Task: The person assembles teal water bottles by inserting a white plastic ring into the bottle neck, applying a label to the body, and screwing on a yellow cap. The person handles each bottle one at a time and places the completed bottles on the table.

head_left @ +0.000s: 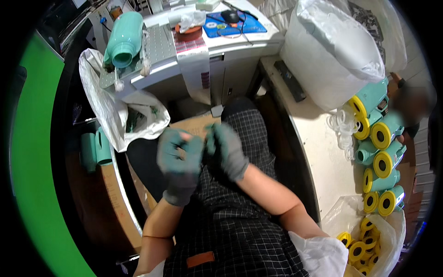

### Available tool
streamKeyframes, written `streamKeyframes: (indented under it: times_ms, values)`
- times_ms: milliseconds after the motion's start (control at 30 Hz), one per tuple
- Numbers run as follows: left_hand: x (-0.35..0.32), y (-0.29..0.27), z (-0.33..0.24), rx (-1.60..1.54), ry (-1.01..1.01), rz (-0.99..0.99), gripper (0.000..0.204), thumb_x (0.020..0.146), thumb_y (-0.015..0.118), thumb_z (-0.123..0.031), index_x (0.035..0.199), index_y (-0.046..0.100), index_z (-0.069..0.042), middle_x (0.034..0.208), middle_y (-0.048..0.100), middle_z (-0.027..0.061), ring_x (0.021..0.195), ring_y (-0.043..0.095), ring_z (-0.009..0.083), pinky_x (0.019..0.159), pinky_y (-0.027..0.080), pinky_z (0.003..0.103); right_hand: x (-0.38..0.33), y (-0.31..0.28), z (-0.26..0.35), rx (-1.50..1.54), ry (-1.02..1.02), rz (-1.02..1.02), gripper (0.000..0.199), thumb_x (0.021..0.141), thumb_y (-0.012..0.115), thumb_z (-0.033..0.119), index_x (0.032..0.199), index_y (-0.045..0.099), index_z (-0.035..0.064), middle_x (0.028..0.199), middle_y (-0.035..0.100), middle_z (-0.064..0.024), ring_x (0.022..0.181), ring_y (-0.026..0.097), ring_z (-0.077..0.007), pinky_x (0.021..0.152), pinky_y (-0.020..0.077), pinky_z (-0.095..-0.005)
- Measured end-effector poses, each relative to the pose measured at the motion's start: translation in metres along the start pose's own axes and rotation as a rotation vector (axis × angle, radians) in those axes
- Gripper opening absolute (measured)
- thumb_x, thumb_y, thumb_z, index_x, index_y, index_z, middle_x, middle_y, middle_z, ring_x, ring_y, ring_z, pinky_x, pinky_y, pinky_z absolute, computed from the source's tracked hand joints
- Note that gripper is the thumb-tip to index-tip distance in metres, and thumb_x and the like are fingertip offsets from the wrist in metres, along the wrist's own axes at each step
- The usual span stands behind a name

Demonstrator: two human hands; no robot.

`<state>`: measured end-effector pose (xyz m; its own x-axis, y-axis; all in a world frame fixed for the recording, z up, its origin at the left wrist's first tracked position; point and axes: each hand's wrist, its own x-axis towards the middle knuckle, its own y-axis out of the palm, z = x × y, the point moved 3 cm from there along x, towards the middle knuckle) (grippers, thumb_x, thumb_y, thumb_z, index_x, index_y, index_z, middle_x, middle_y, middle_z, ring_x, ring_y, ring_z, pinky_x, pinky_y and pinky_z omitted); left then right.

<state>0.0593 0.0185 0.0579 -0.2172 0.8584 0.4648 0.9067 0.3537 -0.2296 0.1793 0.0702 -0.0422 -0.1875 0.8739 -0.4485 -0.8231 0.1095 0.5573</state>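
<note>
My gloved left hand (pixel 179 164) and right hand (pixel 224 150) meet over my lap, fingertips pinched toward each other above my checked apron (pixel 240 221); motion blur hides what, if anything, sits between them, so I cannot tell whether either hand grips something. Nearest my left hand, a white plastic bag (pixel 108 115) hangs from the machine's metal plate (pixel 157 51), where a mint-green bottle (pixel 123 39) lies mouth toward me. To my right, more mint-green bottles with yellow caps (pixel 380 152) lie stacked on the beige bench (pixel 318 152), loose yellow caps (pixel 364 244) in a bag below them. The bottles look like smooth, rigid plastic, probably light and a little slick under gloves; I judge the body the best place to take hold.
</note>
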Motion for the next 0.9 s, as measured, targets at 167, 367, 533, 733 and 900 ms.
streamKeyframes:
  times_ms: [167, 367, 533, 733, 900]
  values:
    - [-0.059, 0.043, 0.026, 0.221, 0.06, 0.171, 0.034, 0.079, 0.088, -0.016, 0.098, 0.062, -0.006, 0.084, 0.061, 0.0073, 0.073, 0.066, 0.0205, 0.062, 0.053, 0.034, 0.037, 0.003, 0.022, 0.197, -0.254, -0.123, 0.026, 0.1, 0.06, 0.021, 0.113, 0.061, -0.0017, 0.083, 0.055, -0.0013, 0.065, 0.051, -0.0089, 0.058, 0.0461, -0.0249]
    - [-0.062, 0.046, 0.028, 0.422, 0.315, 0.254, 0.037, 0.082, 0.084, -0.016, 0.11, 0.063, -0.005, 0.092, 0.07, 0.0116, 0.077, 0.069, 0.0287, 0.067, 0.057, 0.04, 0.041, -0.011, 0.016, 0.138, -0.296, -0.275, 0.025, 0.1, 0.061, 0.019, 0.113, 0.063, -0.0019, 0.086, 0.058, -0.0029, 0.068, 0.055, -0.0095, 0.061, 0.0484, -0.0252]
    - [-0.067, 0.046, 0.041, 0.355, 0.139, 0.214, 0.027, 0.085, 0.076, -0.007, 0.108, 0.062, -0.003, 0.088, 0.07, 0.0115, 0.078, 0.07, 0.0222, 0.067, 0.056, 0.035, 0.045, -0.018, 0.005, 0.108, -0.386, -0.319, 0.025, 0.1, 0.063, 0.019, 0.113, 0.064, -0.0018, 0.088, 0.061, -0.0033, 0.07, 0.057, -0.0097, 0.063, 0.0501, -0.026]
    - [-0.072, 0.046, 0.061, -0.379, -0.485, 0.408, 0.019, 0.087, 0.07, 0.002, 0.103, 0.06, -0.002, 0.083, 0.066, 0.0063, 0.068, 0.064, 0.0147, 0.064, 0.052, 0.029, 0.044, -0.018, 0.012, 0.156, -0.216, -0.105, 0.025, 0.101, 0.064, 0.02, 0.111, 0.067, -0.0023, 0.087, 0.061, -0.0022, 0.073, 0.058, -0.009, 0.067, 0.05, -0.0243]
    - [-0.057, 0.034, 0.037, 0.354, 0.268, 0.404, 0.018, 0.081, 0.076, -0.009, 0.095, 0.065, -0.005, 0.083, 0.065, 0.0114, 0.064, 0.065, 0.031, 0.058, 0.052, 0.037, 0.047, -0.017, 0.002, -0.33, -0.455, -0.234, 0.024, 0.099, 0.067, 0.023, 0.109, 0.07, 0.002, 0.095, 0.067, -0.0061, 0.082, 0.062, -0.0145, 0.075, 0.0517, -0.0296]
